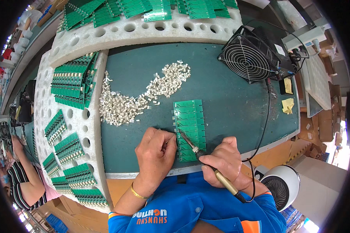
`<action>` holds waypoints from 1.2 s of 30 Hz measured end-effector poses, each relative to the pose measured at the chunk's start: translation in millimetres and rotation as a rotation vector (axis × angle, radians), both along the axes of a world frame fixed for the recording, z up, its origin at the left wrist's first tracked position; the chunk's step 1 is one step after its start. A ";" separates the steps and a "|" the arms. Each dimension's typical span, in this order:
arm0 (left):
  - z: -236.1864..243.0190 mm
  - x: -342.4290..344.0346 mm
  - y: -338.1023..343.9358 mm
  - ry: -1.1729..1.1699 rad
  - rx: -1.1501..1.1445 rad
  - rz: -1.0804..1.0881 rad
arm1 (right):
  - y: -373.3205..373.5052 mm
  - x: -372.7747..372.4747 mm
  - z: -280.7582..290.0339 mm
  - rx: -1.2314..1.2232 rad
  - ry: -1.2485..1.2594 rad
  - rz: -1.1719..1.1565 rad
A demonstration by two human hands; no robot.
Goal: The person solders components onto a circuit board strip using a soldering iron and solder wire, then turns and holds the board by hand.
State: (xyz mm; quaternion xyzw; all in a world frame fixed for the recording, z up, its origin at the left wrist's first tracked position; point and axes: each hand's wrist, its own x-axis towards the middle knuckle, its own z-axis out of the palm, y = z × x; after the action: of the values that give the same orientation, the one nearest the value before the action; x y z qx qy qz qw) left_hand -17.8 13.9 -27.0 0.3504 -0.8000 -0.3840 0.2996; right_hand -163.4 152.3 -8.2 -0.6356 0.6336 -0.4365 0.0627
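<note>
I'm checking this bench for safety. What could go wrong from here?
The left hand is close to the tip of the soldering iron in the right hand; if the tip is hot, a slip might cause a burn.
The iron's black cable loops by the right forearm, so it could snag.
Loose white parts lie heaped near the green board; a nudge might scatter them.
</note>
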 end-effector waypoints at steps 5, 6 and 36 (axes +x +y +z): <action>0.8 1.7 -0.8 0.005 0.021 -0.010 | 0.8 2.9 -0.6 -0.013 0.007 -0.014; 1.2 1.9 -0.6 0.002 0.037 -0.007 | 1.5 3.1 -1.0 -0.008 0.013 -0.014; -3.0 2.6 0.7 -0.002 0.043 -0.010 | 3.7 7.7 0.7 -0.001 0.035 -0.012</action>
State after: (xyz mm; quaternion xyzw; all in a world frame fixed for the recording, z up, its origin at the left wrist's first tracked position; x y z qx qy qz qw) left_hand -15.2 14.6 -30.0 0.3531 -0.7936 -0.4023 0.2893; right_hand -155.7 155.9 -7.5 -0.6395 0.6380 -0.4262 0.0487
